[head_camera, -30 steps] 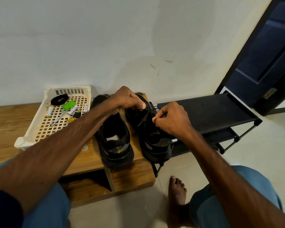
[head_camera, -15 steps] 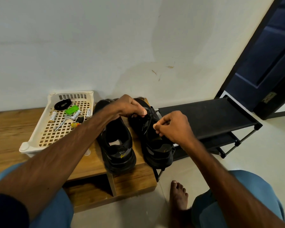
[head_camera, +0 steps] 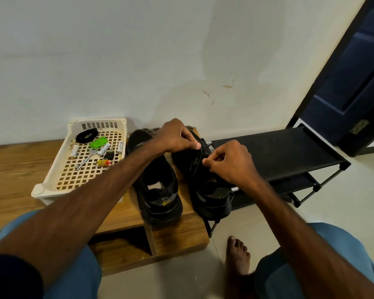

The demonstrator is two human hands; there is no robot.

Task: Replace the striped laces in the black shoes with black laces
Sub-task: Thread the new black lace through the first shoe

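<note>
Both hands are sitting a touch farther apart than they were a second ago, and the lace between them is looking more drawn out. I am watching the left hand [head_camera: 177, 134] pinching one end of the black lace [head_camera: 198, 160] over the toe half of the right shoe [head_camera: 205, 182], thumb and forefinger closed on it. The right hand [head_camera: 231, 162] is pinching the same lace lower down, fingertips narrowed tight on the strand.

I am reading this as the threading step on that shoe: the black lace is going through the eyelets, and which eyelet it is in I cannot tell against the black upper. The next move is calling for a steady pull to take up slack, then feeding the tip across to the opposite eyelet without twisting.

Both shoes are standing on the wooden bench [head_camera: 13, 169], side by side, heels toward me and toes toward the wall, long axes running away from the camera. The left shoe [head_camera: 158, 190] is lying untouched just beside the white basket [head_camera: 52, 186]. A speckled bundle, perhaps the striped laces [head_camera: 152, 131], is showing behind the left shoe's toe.
</note>
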